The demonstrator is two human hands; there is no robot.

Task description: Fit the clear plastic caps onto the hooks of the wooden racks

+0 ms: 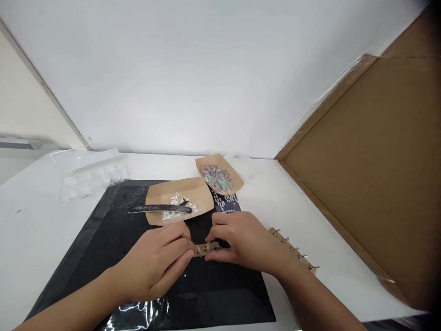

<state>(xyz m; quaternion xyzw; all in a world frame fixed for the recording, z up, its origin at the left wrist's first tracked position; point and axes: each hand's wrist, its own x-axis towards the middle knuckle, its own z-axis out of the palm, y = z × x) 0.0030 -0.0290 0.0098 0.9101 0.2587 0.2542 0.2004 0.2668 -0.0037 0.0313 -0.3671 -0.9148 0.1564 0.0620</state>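
Observation:
A narrow wooden strip (201,250) with small clear pieces and metal fittings along it lies low over the black mat (213,294). My left hand (160,259) is closed on its left end, thumb and fingers pressed together. My right hand (237,241) has thumb and index finger curled around the strip's right part, at one of the clear pieces; its other fingers are folded in. Just beyond my hands, a brown paper tray (156,191) holds small white bits (177,199). A dark, curved nail file (158,208) rests across that tray, its left end overhanging.
Another paper tray (237,181) behind holds many small coloured and clear pieces (217,177). A second wooden strip (292,249) with several metal clips lies right of my right wrist. Clear plastic packaging (93,177) stands at the back left. A cardboard panel (372,174) borders the right side.

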